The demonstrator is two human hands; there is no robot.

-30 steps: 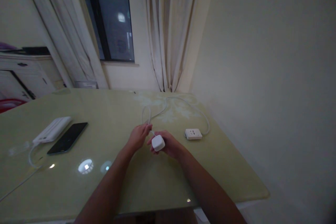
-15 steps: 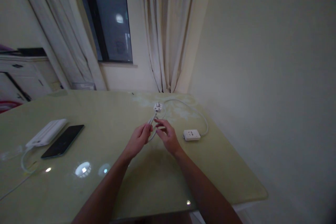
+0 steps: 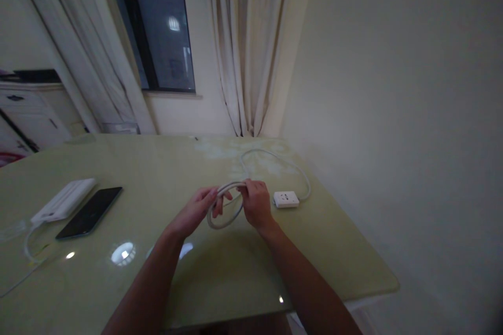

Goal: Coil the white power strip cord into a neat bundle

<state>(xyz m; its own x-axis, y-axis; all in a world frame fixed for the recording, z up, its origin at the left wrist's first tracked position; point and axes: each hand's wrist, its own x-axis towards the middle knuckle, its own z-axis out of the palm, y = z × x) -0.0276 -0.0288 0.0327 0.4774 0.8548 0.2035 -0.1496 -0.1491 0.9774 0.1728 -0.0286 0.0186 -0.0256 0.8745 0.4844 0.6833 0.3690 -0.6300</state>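
Observation:
A white power cord [image 3: 225,226] is bent into a loop between my two hands, above the table. My left hand [image 3: 200,207] pinches the loop's left side, thumb on top and some fingers curled beneath. At the loop's upper right, my right hand [image 3: 256,201] is closed around the cord. From there the cord runs away over the table and curves round to a white socket block [image 3: 286,199], which lies right of my right hand. I cannot see the cord's plug; it is probably hidden by my hands.
A white power bank-like box [image 3: 65,200] with a cable and a black smartphone [image 3: 90,213] lie at the left on the glossy greenish table [image 3: 157,167]. A wall [image 3: 393,115] borders the table's right side. Curtains [image 3: 247,63] and a window stand behind.
The cord between my hands has gone from a bunched strand to an open loop. My right hand has closed on it. The plug, earlier standing out beyond my hands, is out of sight.

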